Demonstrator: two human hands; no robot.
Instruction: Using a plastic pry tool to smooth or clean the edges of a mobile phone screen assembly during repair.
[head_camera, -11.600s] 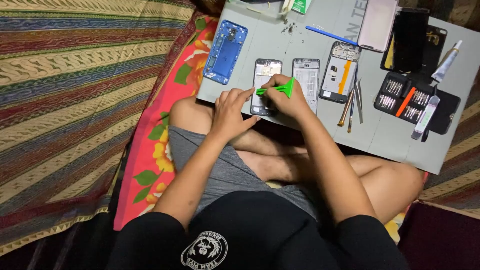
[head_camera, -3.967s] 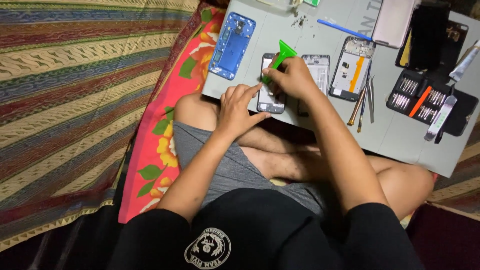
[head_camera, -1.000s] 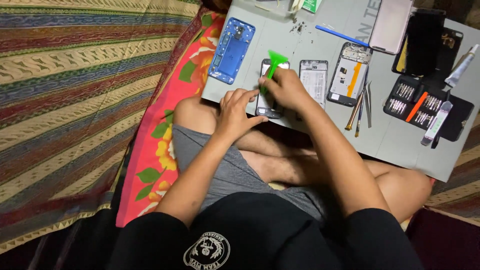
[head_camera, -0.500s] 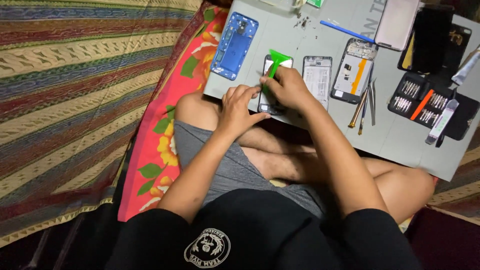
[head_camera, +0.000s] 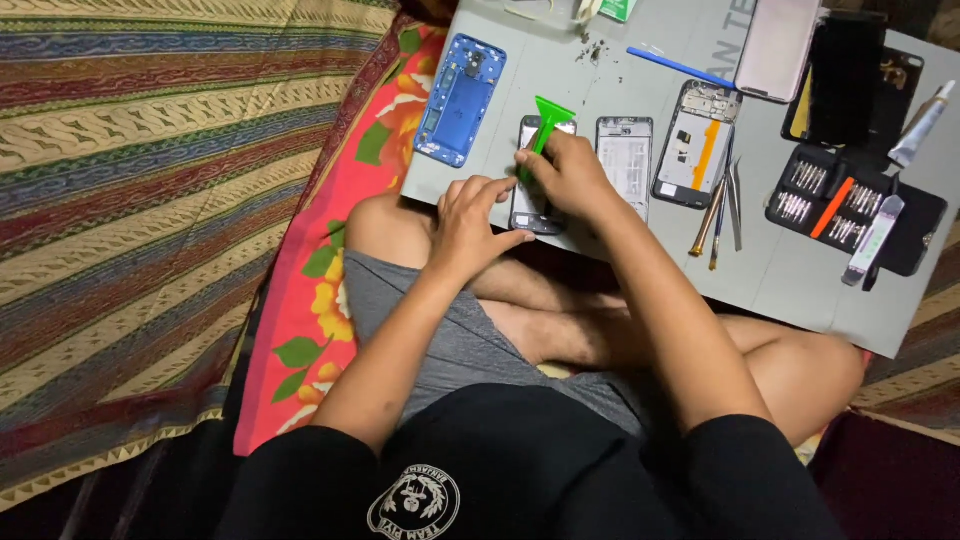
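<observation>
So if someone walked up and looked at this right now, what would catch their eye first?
Probably the bright green pry tool in the right hand, set against a dark phone that the left hand steadies at the near edge of the grey work mat. Next, the blue back cover lying at the mat's left end, and the black screwdriver bit case open on its right side.

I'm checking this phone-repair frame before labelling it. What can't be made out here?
Head view only:
- Lower part of the phone frame: covered by the left hand and right hand.
- Green pry tool: its working tip is hidden behind the right hand.
- Bits in the black screwdriver case: too small to tell apart.
- White tube: cut off by the right edge.
</observation>
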